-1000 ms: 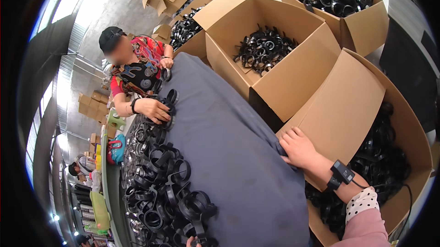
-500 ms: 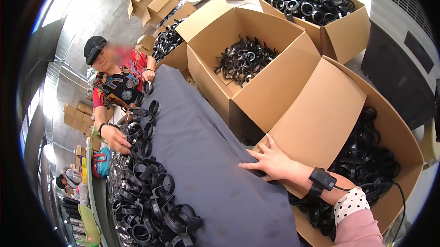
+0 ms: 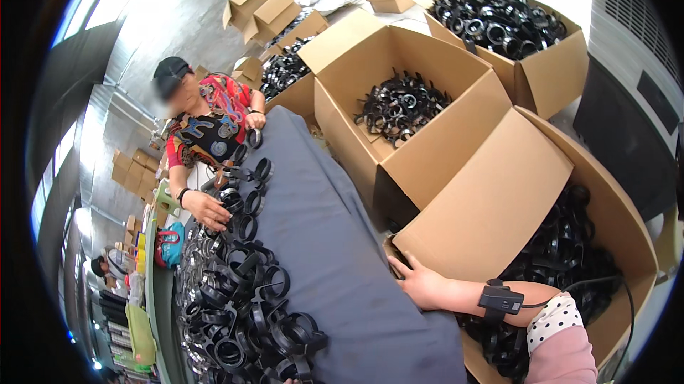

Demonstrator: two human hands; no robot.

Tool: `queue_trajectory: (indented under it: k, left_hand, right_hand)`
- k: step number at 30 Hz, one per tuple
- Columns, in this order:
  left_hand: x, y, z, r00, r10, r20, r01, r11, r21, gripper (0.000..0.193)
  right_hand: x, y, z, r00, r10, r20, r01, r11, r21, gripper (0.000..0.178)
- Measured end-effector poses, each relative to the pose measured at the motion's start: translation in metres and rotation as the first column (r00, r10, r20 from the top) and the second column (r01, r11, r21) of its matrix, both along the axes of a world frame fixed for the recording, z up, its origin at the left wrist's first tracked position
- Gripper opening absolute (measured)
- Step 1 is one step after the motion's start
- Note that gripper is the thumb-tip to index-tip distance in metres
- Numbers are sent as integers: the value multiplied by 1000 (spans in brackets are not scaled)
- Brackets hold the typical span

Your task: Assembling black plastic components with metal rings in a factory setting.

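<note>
My right hand (image 3: 422, 286) rests at the lower left corner of a cardboard flap (image 3: 491, 202), beside the grey-blue cloth (image 3: 320, 241). Its visible fingers are apart and stretched out, and I see nothing held in them. The flap belongs to an open carton (image 3: 634, 241) at the right, which holds black ring-shaped parts (image 3: 556, 263) under my forearm. Of my left hand, only what may be a fingertip (image 3: 290, 381) shows at the lower edge, so its fingers are hidden. Near it lies a heap of black ring-shaped parts (image 3: 249, 313) along the cloth's left side.
Across the table a person (image 3: 214, 124) reaches one hand (image 3: 205, 207) to the heap; the other is near a ring (image 3: 254, 138). More open cartons with black parts stand beyond, one large (image 3: 434, 149), another (image 3: 552, 81) behind it. A grey machine (image 3: 627, 99) stands at the right.
My right hand has moved down and drawn in from the cloth to the flap's corner, its fingers less spread. The whole view has shifted, so the scene sits lower and further right.
</note>
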State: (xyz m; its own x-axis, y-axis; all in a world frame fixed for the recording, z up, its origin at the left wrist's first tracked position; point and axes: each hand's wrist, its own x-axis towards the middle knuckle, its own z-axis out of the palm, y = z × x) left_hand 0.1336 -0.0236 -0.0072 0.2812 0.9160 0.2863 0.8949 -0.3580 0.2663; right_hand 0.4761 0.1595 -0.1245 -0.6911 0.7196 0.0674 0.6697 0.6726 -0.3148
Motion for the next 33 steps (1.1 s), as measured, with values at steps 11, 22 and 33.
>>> queue_trajectory:
  k: [11,22,33]
  left_hand:
    - [-10,-5,-6,984,-44,173,53,997,-47,70]
    - [-12,-2,-24,990,-116,80,117,993,-2,36]
    - [-4,-18,-5,976,-4,218,23,996,-85,23]
  right_hand:
    - [22,74,22,937,-348,-41,342,933,-110,39]
    - [2,33,0,924,-360,-131,363,932,0,47]
    - [31,286,2,825,-324,464,565,443,-696,43]
